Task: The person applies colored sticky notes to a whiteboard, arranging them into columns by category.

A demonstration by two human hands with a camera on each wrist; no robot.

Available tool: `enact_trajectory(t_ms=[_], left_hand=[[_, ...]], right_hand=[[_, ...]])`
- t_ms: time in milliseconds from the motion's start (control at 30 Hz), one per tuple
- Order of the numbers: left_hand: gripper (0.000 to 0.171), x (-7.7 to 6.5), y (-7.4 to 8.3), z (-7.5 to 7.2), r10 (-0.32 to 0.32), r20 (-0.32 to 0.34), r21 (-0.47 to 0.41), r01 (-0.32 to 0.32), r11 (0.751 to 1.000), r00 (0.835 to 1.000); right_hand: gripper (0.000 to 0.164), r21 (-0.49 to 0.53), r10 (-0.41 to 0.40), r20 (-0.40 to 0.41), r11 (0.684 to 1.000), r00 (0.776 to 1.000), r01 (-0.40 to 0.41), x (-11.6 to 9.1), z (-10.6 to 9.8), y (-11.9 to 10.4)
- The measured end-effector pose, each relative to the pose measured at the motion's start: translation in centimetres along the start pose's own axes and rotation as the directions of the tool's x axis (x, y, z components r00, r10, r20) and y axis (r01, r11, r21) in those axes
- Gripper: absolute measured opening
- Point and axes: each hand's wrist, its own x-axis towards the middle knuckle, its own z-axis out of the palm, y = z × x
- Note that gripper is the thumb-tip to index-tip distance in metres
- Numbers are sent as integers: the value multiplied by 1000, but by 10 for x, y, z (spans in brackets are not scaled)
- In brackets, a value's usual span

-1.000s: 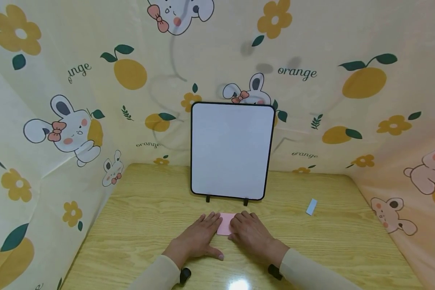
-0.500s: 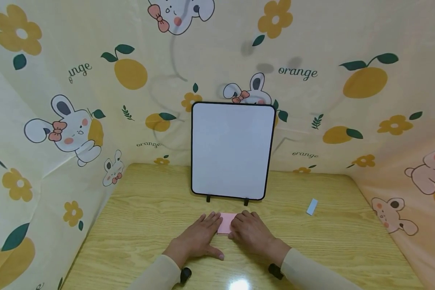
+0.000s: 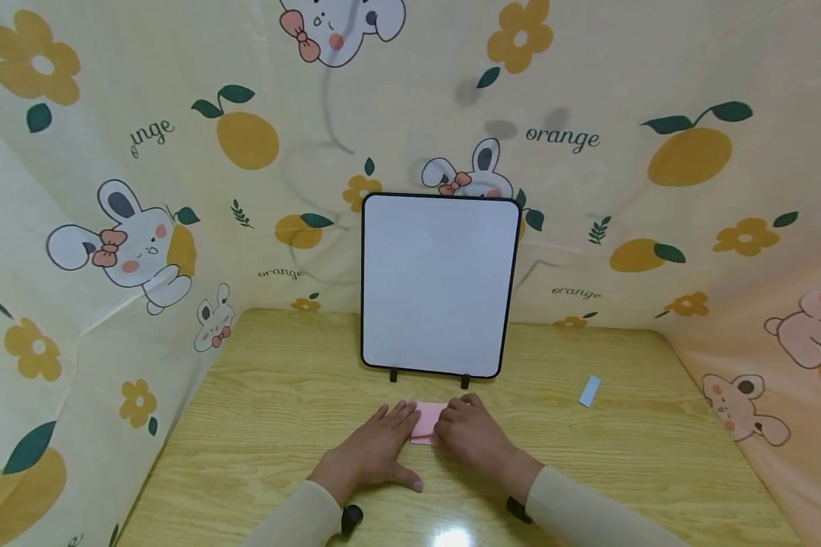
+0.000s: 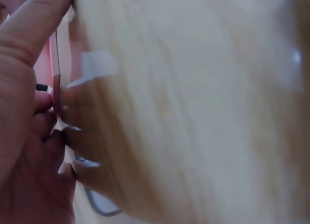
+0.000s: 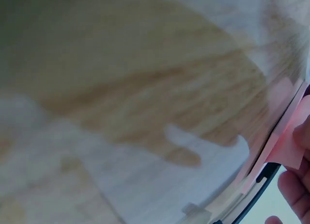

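Note:
A small pad of pink sticky notes (image 3: 424,414) lies on the wooden table in front of the whiteboard. My left hand (image 3: 372,447) is spread flat, its fingertips resting on the pad's left edge and its thumb out on the table. From the right, my right hand (image 3: 477,433) pinches the top sheet with curled fingers. The near edge of that sheet is lifted off the pad. In the right wrist view the raised pink sheet (image 5: 289,149) bends up at the fingertips, apart from the sheets below. The left wrist view has the pad edge-on beside the left fingers.
A blank whiteboard (image 3: 440,285) with a black frame stands upright on black feet behind the pad. To the right lies a small pale blue strip (image 3: 589,391). Patterned cloth (image 3: 410,99) encloses the back and sides of the table (image 3: 280,365).
The top sheet's near edge has risen from the pad, baring a strip of the sheets beneath. My right hand has shifted slightly, while my left hand has stayed in place.

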Motion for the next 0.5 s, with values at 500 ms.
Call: enact_trajectory(t_ms=[500], left_hand=[[120,2,-2,3,-4,-3,-10,4,1000,1000]], right_hand=[[17,-114,4,66,994,998,3,6,4,-2]])
